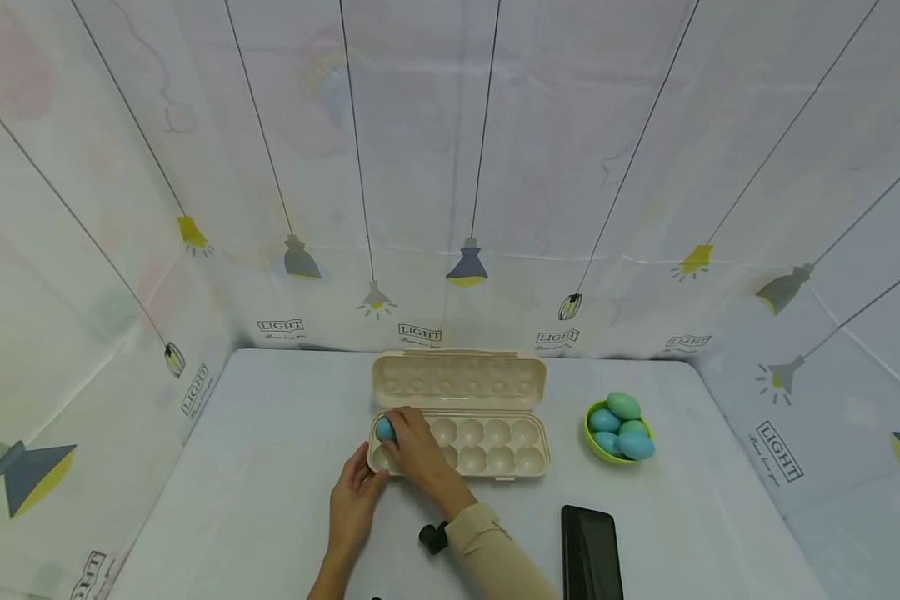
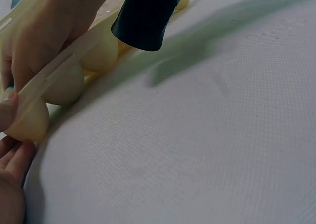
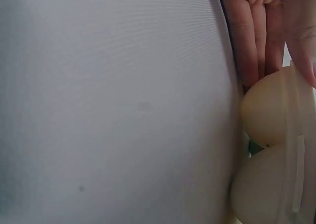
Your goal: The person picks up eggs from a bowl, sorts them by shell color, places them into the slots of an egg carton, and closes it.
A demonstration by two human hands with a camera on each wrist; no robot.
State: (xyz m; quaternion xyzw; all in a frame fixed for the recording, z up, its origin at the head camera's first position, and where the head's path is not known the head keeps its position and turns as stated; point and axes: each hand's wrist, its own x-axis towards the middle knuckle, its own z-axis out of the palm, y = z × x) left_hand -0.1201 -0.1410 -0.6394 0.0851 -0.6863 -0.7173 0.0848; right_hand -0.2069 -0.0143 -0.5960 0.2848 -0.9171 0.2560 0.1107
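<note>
A beige egg carton lies open on the table, its lid folded back toward the wall. My right hand reaches over the carton's left end and holds a blue egg at the back left cup. How deep the egg sits is hidden by the fingers. At the front left corner, my left hand grips the carton. In the left wrist view its thumb lies on the rim, with the fingers under the outer cup. The cups to the right of my right hand hold nothing.
A lime-green bowl with several blue and green eggs stands right of the carton. Nearer the front lies a black flat device. A small black object shows beside my right sleeve. Printed cloth walls border the table.
</note>
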